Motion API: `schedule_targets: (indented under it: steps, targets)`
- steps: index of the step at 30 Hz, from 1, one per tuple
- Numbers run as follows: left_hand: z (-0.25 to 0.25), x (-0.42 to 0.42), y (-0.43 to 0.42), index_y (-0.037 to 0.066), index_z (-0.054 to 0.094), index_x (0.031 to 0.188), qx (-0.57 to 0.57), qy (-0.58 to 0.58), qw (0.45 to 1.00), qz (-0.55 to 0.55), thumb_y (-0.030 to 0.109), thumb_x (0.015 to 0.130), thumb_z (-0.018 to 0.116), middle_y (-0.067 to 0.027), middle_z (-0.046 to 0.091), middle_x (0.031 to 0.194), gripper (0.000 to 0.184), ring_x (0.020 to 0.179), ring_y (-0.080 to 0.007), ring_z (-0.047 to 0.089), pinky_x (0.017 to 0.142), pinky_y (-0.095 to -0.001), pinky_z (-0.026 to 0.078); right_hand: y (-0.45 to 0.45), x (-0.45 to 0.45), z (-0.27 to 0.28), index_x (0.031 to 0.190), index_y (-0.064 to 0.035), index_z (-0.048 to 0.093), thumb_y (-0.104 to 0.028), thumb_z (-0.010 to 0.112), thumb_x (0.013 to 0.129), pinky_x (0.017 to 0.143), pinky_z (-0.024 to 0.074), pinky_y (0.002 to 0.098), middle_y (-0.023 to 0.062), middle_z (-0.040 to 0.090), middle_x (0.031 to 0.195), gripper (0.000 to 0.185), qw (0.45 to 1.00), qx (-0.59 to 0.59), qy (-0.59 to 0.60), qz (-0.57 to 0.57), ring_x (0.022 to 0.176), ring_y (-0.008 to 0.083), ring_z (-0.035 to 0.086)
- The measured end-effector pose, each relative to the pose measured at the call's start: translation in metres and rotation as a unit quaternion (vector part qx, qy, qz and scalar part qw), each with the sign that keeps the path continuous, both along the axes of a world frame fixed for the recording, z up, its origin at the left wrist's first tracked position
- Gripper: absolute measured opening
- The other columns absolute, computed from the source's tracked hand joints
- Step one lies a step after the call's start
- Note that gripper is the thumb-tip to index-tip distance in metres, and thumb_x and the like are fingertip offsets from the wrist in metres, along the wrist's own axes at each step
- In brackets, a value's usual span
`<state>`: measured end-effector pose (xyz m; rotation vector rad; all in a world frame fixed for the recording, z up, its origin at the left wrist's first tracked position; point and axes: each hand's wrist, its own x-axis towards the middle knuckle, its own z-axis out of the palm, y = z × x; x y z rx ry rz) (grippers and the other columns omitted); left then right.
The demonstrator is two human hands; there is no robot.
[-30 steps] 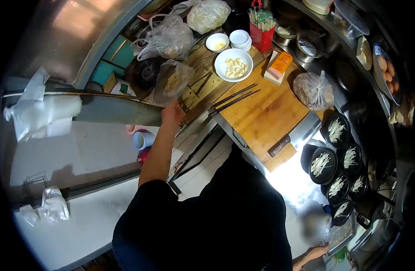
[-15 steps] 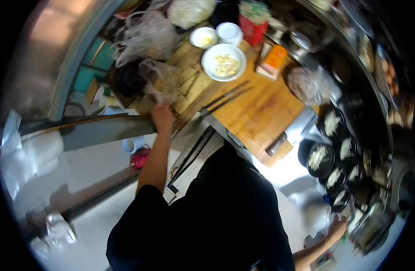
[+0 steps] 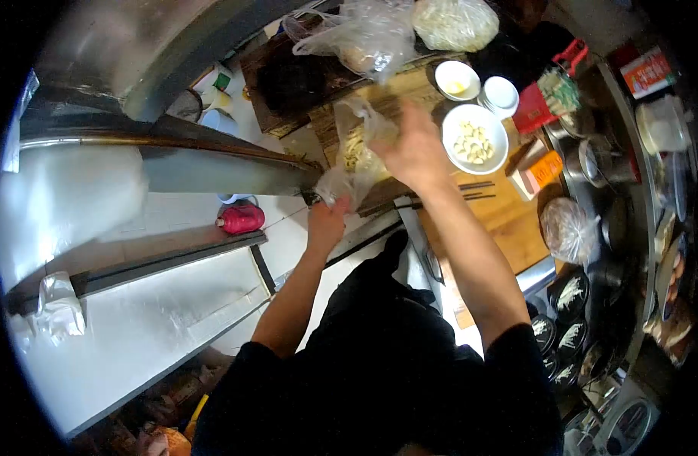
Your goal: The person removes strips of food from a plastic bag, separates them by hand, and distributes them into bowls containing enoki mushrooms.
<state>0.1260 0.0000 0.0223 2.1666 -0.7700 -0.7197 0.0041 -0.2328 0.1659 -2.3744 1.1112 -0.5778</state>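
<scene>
My left hand (image 3: pixel 330 220) is closed on the lower edge of a clear plastic bag (image 3: pixel 349 114), at the left end of the wooden worktop. Yellowish strips (image 3: pixel 354 156) show inside the bag. My right hand (image 3: pixel 411 152) is over the bag's right side, smeared by motion; whether its fingers grip the plastic cannot be made out. Just right of it stands a white bowl (image 3: pixel 475 125) of pale pieces that look like peeled garlic cloves. Dark chopsticks (image 3: pixel 478 190) lie on the board (image 3: pixel 508 220), partly behind my right forearm.
Behind are small white bowls (image 3: pixel 457 80), a bag of pale shreds (image 3: pixel 455 24) and a red packet (image 3: pixel 535 106). An orange-and-white box (image 3: pixel 540 175) and a tied bag (image 3: pixel 569 230) sit to the right. Several black bowls (image 3: pixel 571 295) line the right side; a pink bottle (image 3: pixel 241 218) is lower left.
My right hand has come from the black bowls at the lower right up to the plastic bag. My left hand stays at the bag. The view has swung, shifting the worktop rightward.
</scene>
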Motion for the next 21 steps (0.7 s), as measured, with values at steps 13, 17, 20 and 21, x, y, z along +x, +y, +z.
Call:
schedule_targets:
  steps: [13, 17, 20, 21]
  targets:
    - [0.104, -0.03, -0.03, 0.0, 0.072, 0.102, -0.092, 0.056, 0.994, -0.026, 0.016, 0.105, 0.056, -0.0117, 0.074, 0.117, 0.023, 0.109, -0.0214, 0.068, 0.089, -0.0352, 0.059, 0.021, -0.091, -0.05, 0.109, -0.0027, 0.071, 0.0, 0.07, 0.092, 0.08, 0.0561, 0.0341, 0.0106, 0.074, 0.1, 0.018, 0.92, 0.279, -0.26, -0.087, 0.088, 0.0196, 0.069]
    - [0.138, -0.068, -0.069, -0.005, 0.073, 0.097, -0.106, 0.195, 0.974, -0.054, 0.018, 0.101, 0.06, -0.0129, 0.075, 0.11, 0.026, 0.097, -0.0207, 0.071, 0.088, -0.0349, 0.058, 0.091, -0.204, 0.004, 0.109, -0.0027, 0.07, -0.001, 0.067, 0.099, 0.076, 0.0522, 0.0231, 0.0027, 0.073, 0.097, 0.011, 0.796, 0.437, -0.365, -0.204, 0.088, 0.0067, 0.065]
    - [0.142, -0.098, -0.091, -0.007, 0.073, 0.096, -0.094, 0.298, 0.931, -0.188, 0.014, 0.102, 0.058, -0.016, 0.076, 0.106, 0.026, 0.094, -0.0199, 0.071, 0.085, -0.0358, 0.059, 0.156, -0.279, -0.001, 0.11, -0.0021, 0.069, -0.005, 0.064, 0.103, 0.076, 0.0575, 0.0281, 0.0052, 0.073, 0.095, 0.009, 0.737, 0.369, -0.465, -0.323, 0.085, 0.0124, 0.069]
    - [0.147, -0.12, -0.1, -0.006, 0.073, 0.096, -0.06, 0.271, 0.926, -0.257, 0.012, 0.102, 0.058, -0.0165, 0.076, 0.106, 0.025, 0.093, -0.0198, 0.071, 0.08, -0.0355, 0.06, 0.177, -0.302, -0.001, 0.111, -0.0019, 0.068, -0.006, 0.063, 0.103, 0.076, 0.058, 0.0279, 0.0054, 0.073, 0.095, 0.01, 0.704, 0.354, -0.5, -0.36, 0.084, 0.0121, 0.069]
